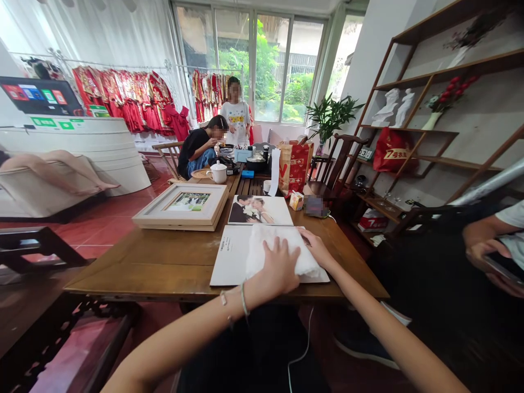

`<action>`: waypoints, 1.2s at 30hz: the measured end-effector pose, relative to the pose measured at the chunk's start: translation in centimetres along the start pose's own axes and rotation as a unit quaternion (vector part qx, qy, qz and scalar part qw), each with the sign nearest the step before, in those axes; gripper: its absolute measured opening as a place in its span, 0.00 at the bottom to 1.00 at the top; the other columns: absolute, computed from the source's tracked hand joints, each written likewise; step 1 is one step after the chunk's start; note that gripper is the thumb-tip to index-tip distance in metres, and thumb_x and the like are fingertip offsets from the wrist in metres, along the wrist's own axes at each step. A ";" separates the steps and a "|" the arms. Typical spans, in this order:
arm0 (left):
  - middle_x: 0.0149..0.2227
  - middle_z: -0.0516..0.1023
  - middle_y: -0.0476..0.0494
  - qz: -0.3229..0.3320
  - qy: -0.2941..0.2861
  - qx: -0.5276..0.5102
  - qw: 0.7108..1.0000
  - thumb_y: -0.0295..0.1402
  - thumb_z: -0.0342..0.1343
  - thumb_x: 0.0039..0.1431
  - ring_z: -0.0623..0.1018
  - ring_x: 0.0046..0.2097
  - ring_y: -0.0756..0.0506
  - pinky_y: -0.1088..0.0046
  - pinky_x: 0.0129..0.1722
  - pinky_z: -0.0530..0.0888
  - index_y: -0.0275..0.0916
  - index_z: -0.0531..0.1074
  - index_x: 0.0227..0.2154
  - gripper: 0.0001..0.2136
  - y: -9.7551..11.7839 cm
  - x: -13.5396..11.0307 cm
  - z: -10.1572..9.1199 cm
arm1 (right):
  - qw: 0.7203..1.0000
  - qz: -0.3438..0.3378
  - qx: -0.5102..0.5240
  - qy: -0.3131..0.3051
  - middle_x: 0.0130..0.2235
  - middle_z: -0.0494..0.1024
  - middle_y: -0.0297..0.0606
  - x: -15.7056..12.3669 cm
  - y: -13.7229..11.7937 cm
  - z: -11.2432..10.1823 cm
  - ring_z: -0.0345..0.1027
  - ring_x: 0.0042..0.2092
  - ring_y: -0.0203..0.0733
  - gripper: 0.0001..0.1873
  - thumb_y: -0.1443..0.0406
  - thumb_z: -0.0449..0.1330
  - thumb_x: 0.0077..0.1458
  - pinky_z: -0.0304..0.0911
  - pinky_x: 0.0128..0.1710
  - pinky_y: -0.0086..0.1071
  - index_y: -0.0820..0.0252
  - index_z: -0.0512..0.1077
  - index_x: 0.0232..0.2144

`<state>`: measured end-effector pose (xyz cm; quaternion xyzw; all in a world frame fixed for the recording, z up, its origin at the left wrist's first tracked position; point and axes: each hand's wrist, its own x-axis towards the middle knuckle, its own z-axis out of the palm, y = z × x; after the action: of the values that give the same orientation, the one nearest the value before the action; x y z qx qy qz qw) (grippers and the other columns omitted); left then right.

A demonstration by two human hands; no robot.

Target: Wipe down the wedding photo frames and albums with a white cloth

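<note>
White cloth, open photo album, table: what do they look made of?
White cloth: soft, matte fabric, judging by its fluffy look and uneven edge; woven or non-woven unclear.
Open photo album: probably stiff card or coated paper, smooth, since its pages lie flat with printed image and text.
Table: likely varnished wood, from the brown tone and soft sheen.

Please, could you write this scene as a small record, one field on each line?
Left hand: fingers spread on a white cloth
Right hand: at the right edge of an open photo book, beside the cloth; grip unclear
Under the cloth: the book's nearer page
Left of book: framed picture
Beyond book: red paper bag, lidded white cup
Surface: wooden table
</note>
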<state>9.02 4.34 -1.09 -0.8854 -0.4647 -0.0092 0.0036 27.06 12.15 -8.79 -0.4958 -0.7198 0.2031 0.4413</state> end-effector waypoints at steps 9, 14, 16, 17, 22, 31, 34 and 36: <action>0.62 0.54 0.34 -0.021 -0.030 -0.010 0.999 0.36 0.52 0.55 0.52 0.62 0.30 0.41 0.56 0.51 0.43 0.55 0.59 0.28 -1.2 5.2 -0.8 | 0.994 0.044 0.100 0.019 0.46 0.77 0.40 0.4 0.5 -0.1 0.70 0.48 0.48 0.21 0.66 0.56 0.46 0.63 0.49 0.41 0.58 0.72 0.45; 0.63 0.51 0.29 -0.012 -0.006 -0.005 1.000 0.37 0.52 0.54 0.49 0.63 0.26 0.37 0.55 0.48 0.38 0.54 0.60 0.30 1.0 2.8 0.1 | 0.990 0.071 0.124 0.014 0.44 0.78 0.41 0.6 0.5 -0.1 0.70 0.46 0.48 0.17 0.64 0.52 0.50 0.64 0.48 0.42 0.58 0.74 0.41; 0.63 0.50 0.28 0.011 -0.007 -0.013 1.000 0.38 0.53 0.53 0.48 0.63 0.25 0.36 0.55 0.48 0.37 0.54 0.60 0.31 1.9 1.4 0.3 | 0.988 0.088 0.128 0.018 0.45 0.78 0.41 0.5 0.4 -0.3 0.70 0.48 0.47 0.18 0.65 0.51 0.50 0.64 0.49 0.41 0.58 0.74 0.42; 0.63 0.50 0.27 0.024 -0.006 -0.019 1.000 0.38 0.54 0.52 0.48 0.63 0.25 0.36 0.55 0.47 0.37 0.53 0.60 0.32 2.3 0.6 0.4 | 0.987 0.093 0.127 0.020 0.46 0.77 0.41 0.5 0.3 -0.3 0.70 0.48 0.46 0.18 0.65 0.51 0.51 0.63 0.50 0.41 0.58 0.74 0.42; 0.64 0.46 0.26 0.085 -0.008 -0.043 0.995 0.39 0.56 0.50 0.43 0.63 0.22 0.33 0.55 0.44 0.38 0.52 0.61 0.35 3.7 -3.3 1.0 | 0.992 0.076 0.100 0.014 0.48 0.76 0.43 0.4 0.5 -0.4 0.68 0.52 0.49 0.17 0.62 0.53 0.52 0.59 0.54 0.46 0.59 0.74 0.42; 0.65 0.46 0.32 0.101 -0.045 -0.048 0.993 0.36 0.54 0.53 0.44 0.64 0.27 0.37 0.57 0.46 0.43 0.57 0.59 0.29 4.4 -4.5 0.4 | 0.997 0.066 0.045 0.007 0.50 0.75 0.42 0.5 1.3 -0.1 0.67 0.53 0.50 0.17 0.61 0.56 0.51 0.58 0.55 0.48 0.57 0.74 0.43; 0.65 0.48 0.37 0.101 -0.050 -0.053 0.992 0.35 0.54 0.53 0.47 0.65 0.30 0.40 0.58 0.48 0.47 0.58 0.58 0.28 3.7 -4.1 -0.6 | 0.997 0.062 0.049 0.010 0.49 0.76 0.42 0.6 1.6 -0.1 0.67 0.53 0.50 0.17 0.60 0.56 0.51 0.59 0.55 0.47 0.56 0.74 0.43; 0.65 0.50 0.38 0.104 -0.050 -0.055 0.992 0.34 0.55 0.53 0.48 0.64 0.32 0.42 0.58 0.50 0.48 0.59 0.58 0.28 3.2 -4.0 -1.1 | 0.997 0.060 0.051 0.012 0.49 0.76 0.42 0.6 1.8 -0.1 0.67 0.53 0.50 0.17 0.59 0.57 0.51 0.59 0.54 0.47 0.56 0.74 0.43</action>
<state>9.32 -0.78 -0.11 -0.9273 -0.3680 0.0099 -0.0678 28.03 13.44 -9.73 -0.5171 -0.6726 0.2595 0.4614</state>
